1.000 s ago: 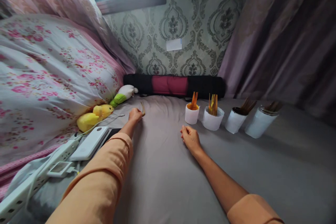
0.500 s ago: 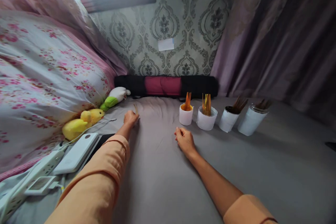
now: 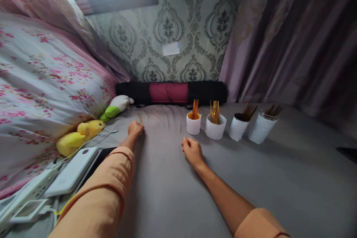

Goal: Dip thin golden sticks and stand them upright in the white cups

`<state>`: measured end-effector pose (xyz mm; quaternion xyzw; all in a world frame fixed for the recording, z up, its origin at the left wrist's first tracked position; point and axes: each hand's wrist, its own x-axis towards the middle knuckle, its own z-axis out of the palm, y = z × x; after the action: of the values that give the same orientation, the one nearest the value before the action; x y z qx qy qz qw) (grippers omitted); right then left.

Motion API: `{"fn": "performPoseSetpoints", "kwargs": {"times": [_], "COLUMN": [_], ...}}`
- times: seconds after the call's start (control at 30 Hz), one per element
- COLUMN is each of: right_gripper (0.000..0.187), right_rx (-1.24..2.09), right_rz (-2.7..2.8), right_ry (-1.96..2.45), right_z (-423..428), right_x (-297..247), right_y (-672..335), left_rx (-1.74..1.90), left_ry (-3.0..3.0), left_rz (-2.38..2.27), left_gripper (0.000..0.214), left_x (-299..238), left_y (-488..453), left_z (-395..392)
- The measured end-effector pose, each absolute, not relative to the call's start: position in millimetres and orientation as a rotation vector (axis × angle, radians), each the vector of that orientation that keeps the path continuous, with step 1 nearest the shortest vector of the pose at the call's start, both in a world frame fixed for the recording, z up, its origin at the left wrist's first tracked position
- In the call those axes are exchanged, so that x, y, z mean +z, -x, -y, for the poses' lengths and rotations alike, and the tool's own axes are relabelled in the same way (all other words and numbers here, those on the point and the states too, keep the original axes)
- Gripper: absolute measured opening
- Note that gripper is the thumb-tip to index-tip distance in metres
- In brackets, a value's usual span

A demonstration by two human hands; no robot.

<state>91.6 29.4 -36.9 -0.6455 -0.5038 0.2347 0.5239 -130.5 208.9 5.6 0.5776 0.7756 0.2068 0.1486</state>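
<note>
My left hand (image 3: 135,128) reaches forward over the grey sheet. Its fingers are closed around thin light-brown sticks (image 3: 140,119) whose ends point up past the knuckles; how many they are, I cannot tell. My right hand (image 3: 193,151) rests on the sheet with curled fingers, and nothing shows sticking out of it. Beyond it stands a white-wrapped cup (image 3: 193,126) holding orange sticks (image 3: 195,108). Beside that is a wider white cup (image 3: 215,131) with golden sticks (image 3: 215,111). Further right, a third cup (image 3: 237,129) and a taller jar (image 3: 259,130) both lean in view and hold brown sticks.
Along the wall lies a black and maroon roll (image 3: 169,92). On the left are a yellow plush toy (image 3: 73,143), a white-green plush toy (image 3: 117,107), a white power bank (image 3: 73,171), a power strip (image 3: 33,189) and cables. A dark object (image 3: 347,153) lies at the far right.
The view has shifted slightly, so the cups and wall sit a little further left. Both hands keep nearly the same pose, with the left still holding the sticks.
</note>
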Motion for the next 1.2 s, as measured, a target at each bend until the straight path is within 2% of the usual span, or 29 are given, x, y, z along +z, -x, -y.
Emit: {"fn": "performPoseSetpoints", "kwargs": {"times": [0.57, 1.2], "right_gripper": [0.039, 0.039], "right_rx": [0.548, 0.516], "right_rz": [1.205, 1.219], "right_ry": [1.579, 1.569], "right_z": [-28, -27], "right_x": [-34, -33], "right_y": [-92, -91], "left_rx": [0.482, 0.631], "left_ry": [-1.622, -1.536], "left_rz": [-2.337, -2.297], "left_gripper": [0.021, 0.008], "left_x": [17, 17], "left_y": [119, 124], "left_z": [-201, -203]}}
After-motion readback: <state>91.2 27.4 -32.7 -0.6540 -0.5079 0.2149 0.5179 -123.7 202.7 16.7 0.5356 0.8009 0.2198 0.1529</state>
